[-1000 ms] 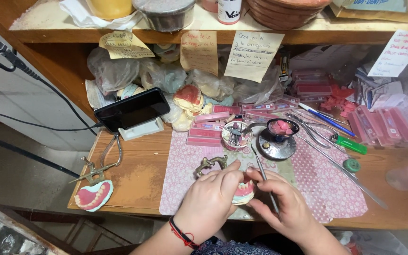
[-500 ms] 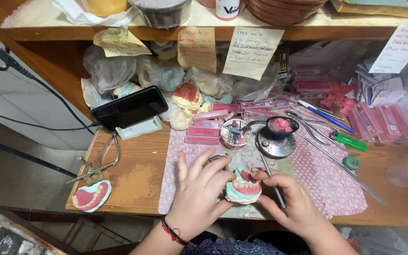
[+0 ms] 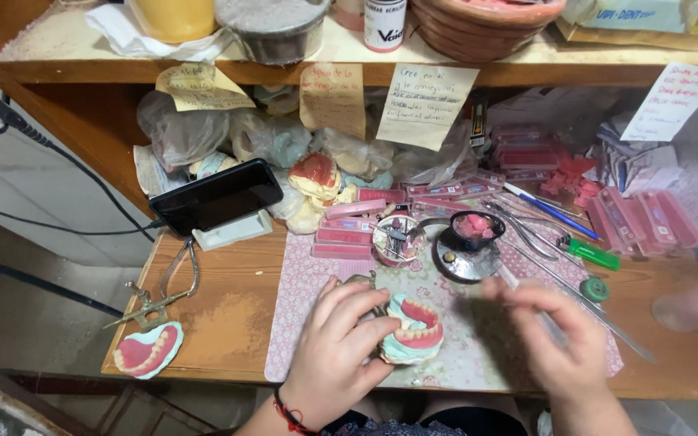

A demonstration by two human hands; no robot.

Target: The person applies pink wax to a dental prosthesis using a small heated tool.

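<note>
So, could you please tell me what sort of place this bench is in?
Most likely a dental laboratory workbench. The left hand steadies a denture model with pink gums and teeth; a second denture model lies at the bench's left edge, and trays of pink wax strips crowd the back.

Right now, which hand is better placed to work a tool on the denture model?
Right. The left hand already grips the denture model, steadying it; the right hand hovers free beside it, blurred, apparently holding a thin tool.
</note>
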